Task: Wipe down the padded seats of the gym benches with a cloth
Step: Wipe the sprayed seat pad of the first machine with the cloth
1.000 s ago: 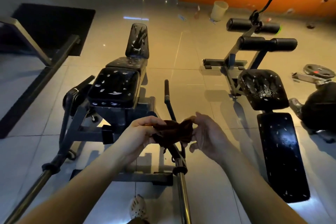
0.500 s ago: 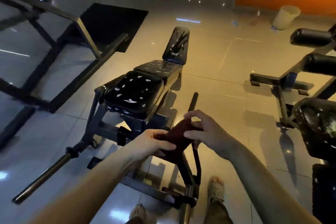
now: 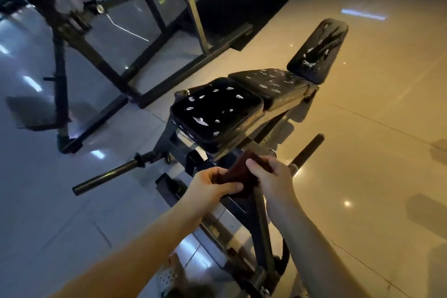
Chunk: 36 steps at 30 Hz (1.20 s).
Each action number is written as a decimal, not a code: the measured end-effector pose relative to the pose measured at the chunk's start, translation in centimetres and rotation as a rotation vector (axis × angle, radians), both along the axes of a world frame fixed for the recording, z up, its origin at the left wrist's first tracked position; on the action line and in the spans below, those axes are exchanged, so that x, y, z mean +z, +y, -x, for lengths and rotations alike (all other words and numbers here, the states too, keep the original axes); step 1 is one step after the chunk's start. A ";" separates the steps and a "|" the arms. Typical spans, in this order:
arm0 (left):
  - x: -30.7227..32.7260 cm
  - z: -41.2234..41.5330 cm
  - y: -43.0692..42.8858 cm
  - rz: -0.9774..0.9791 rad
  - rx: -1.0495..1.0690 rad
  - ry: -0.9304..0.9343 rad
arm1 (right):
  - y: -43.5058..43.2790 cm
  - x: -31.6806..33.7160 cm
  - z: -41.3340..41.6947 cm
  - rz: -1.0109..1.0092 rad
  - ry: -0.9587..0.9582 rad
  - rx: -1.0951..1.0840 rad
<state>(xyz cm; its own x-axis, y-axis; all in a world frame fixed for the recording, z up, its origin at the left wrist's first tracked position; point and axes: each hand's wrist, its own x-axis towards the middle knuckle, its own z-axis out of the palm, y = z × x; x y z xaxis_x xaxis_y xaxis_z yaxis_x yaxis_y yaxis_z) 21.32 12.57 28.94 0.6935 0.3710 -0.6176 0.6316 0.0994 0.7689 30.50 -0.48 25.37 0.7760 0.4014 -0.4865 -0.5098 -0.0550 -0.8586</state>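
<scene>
Glossy floor (image 3: 362, 152), flecked bench seat (image 3: 215, 113), cloth (image 3: 233, 174) between left hand (image 3: 212, 189) and right hand (image 3: 273, 176)

The glossy black padded vinyl seat (image 3: 215, 116) shows pale scuffs and torn patches. The dark red-brown soft cloth (image 3: 235, 175) looks matt. The dark metal bench frame (image 3: 262, 220) is smooth, and the polished tiled floor (image 3: 362, 152) mirrors lights.
</scene>
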 end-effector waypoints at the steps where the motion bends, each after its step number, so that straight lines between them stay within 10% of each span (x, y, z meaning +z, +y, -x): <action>1: -0.5 0.1 1.0 -0.061 -0.043 -0.013 | 0.6 -1.2 0.2 0.004 0.016 -0.050; 8: -5.2 -0.8 10.7 -1.110 -0.214 -0.279 | 9.3 -7.1 1.7 0.029 -0.083 -0.314; 14: -8.2 -3.3 14.3 -1.532 -0.525 -0.621 | 14.0 -9.0 3.4 -0.014 -0.152 -0.551; 30: -9.8 -3.6 14.8 -1.558 -0.513 -0.788 | 14.2 -9.5 -1.7 -0.019 -0.045 -0.616; 36: -9.6 -3.5 14.2 -1.555 -0.484 -0.756 | 14.0 -9.2 2.7 -0.002 -0.270 -0.476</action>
<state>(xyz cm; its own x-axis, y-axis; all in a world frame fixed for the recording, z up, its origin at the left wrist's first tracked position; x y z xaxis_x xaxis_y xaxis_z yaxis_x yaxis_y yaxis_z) 24.78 26.76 19.33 0.8434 -0.0580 0.5341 -0.1150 -0.9906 0.0740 27.81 13.52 16.15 0.9693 -0.0235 -0.2447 -0.2397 0.1302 -0.9621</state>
